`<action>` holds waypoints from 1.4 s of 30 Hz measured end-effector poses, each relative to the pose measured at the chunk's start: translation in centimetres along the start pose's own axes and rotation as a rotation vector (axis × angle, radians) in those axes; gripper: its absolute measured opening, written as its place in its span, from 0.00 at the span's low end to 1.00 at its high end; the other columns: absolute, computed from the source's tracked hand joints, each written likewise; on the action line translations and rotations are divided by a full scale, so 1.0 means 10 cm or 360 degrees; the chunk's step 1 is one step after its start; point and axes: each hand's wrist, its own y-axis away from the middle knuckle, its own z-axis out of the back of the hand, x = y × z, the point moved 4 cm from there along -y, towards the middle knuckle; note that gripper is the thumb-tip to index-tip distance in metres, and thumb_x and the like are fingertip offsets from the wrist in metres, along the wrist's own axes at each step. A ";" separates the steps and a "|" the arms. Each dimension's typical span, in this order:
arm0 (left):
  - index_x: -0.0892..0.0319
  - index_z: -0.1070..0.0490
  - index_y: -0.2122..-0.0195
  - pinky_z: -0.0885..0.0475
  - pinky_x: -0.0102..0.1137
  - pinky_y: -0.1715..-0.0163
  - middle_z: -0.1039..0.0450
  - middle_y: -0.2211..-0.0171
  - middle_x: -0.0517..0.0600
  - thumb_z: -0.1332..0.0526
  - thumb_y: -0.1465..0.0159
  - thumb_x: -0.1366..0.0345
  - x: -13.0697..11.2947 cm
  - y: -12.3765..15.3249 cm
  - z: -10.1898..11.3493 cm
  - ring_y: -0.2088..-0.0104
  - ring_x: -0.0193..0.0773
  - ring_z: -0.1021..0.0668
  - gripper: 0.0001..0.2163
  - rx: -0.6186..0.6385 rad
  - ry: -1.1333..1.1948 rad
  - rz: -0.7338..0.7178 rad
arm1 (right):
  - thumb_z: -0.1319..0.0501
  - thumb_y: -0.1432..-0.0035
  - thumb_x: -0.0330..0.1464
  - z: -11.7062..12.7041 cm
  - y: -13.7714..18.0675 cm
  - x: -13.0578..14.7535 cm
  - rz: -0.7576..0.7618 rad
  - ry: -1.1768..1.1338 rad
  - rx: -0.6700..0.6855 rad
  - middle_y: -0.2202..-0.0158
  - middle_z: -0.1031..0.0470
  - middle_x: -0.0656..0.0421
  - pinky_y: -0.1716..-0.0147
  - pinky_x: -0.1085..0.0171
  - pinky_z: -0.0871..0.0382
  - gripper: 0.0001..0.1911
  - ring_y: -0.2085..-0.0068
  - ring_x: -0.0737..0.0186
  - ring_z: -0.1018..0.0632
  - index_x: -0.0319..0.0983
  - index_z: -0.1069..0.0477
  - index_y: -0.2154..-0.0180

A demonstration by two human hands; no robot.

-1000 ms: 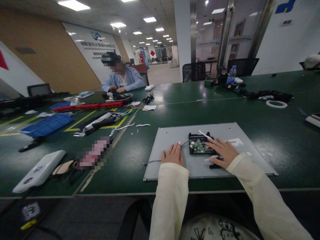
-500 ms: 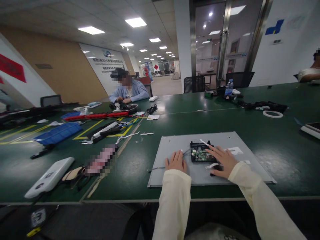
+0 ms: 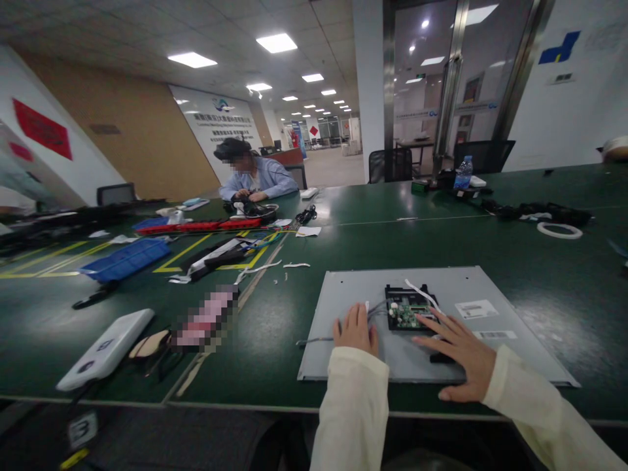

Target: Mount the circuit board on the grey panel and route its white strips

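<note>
Near the front edge of the table (image 3: pixel 275 340), a grey, white-labelled panel (image 3: pixel 407 365) bears a green board (image 3: pixel 406 316) in a black frame (image 3: pixel 397 292); left hand (image 3: pixel 357 331) flattened, right hand (image 3: pixel 465 355) spread wide.

A: Worn, colour and make?
B: Left sleeve (image 3: pixel 350 412) and right sleeve (image 3: pixel 544 407): both long, pale cream, plain cloth, lightly creased.
A: Ends?
B: Left cuff (image 3: pixel 362 362) and right cuff (image 3: pixel 499 379): same cream, straight-edged, loose-fitting.
A: Beyond the cuffs?
B: Left hand (image 3: pixel 356 329) and right hand (image 3: pixel 464 353), both bare.
</note>
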 end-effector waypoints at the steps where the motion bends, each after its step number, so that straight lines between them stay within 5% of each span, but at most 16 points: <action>1: 0.56 0.41 0.37 0.45 0.48 0.38 0.42 0.36 0.52 0.49 0.37 0.64 0.00 0.01 0.01 0.38 0.45 0.36 0.25 -0.0021 -0.0003 0.0016 | 0.40 0.51 0.55 -0.01 0.00 -0.01 -0.0015 0.0011 -0.0007 0.32 0.53 0.55 0.40 0.37 0.54 0.42 0.32 0.39 0.55 0.47 0.40 0.37; 16: 0.60 0.39 0.38 0.48 0.51 0.39 0.45 0.35 0.57 0.50 0.35 0.59 0.01 0.17 0.20 0.34 0.50 0.45 0.25 -0.0545 0.0104 0.0103 | 0.44 0.45 0.49 -0.05 0.05 -0.40 -0.0205 0.0162 0.0007 0.32 0.54 0.57 0.42 0.37 0.49 0.34 0.33 0.42 0.52 0.47 0.41 0.37; 20: 0.58 0.39 0.38 0.46 0.51 0.39 0.44 0.36 0.56 0.49 0.36 0.60 0.00 0.19 0.17 0.34 0.49 0.44 0.24 -0.0512 0.0132 0.0125 | 0.46 0.43 0.49 -0.03 0.08 -0.76 -0.0454 0.0260 -0.0063 0.31 0.55 0.58 0.45 0.37 0.43 0.34 0.33 0.42 0.50 0.47 0.43 0.37; 28: 0.60 0.39 0.39 0.41 0.50 0.41 0.41 0.37 0.57 0.51 0.34 0.58 -0.04 0.16 0.10 0.35 0.48 0.42 0.23 -0.0388 0.0171 0.0094 | 0.55 0.42 0.56 0.08 0.09 -1.44 -0.1434 0.0354 -0.0096 0.30 0.61 0.57 0.46 0.31 0.47 0.38 0.34 0.39 0.51 0.43 0.43 0.37; 35: 0.60 0.40 0.39 0.42 0.51 0.40 0.42 0.37 0.57 0.50 0.34 0.58 -0.02 0.12 0.05 0.35 0.49 0.43 0.23 -0.0235 0.0185 0.0123 | 0.58 0.44 0.59 0.18 0.06 -1.77 -0.1893 0.0192 -0.0212 0.30 0.68 0.56 0.44 0.31 0.52 0.45 0.33 0.36 0.59 0.40 0.48 0.34; 42: 0.57 0.40 0.39 0.44 0.52 0.39 0.41 0.37 0.56 0.49 0.34 0.58 -0.05 0.13 -0.01 0.35 0.48 0.43 0.23 -0.0098 0.0085 0.0066 | 0.51 0.44 0.56 0.22 0.14 -2.00 -0.2069 0.0109 -0.0372 0.30 0.70 0.51 0.44 0.28 0.63 0.44 0.34 0.30 0.62 0.38 0.50 0.34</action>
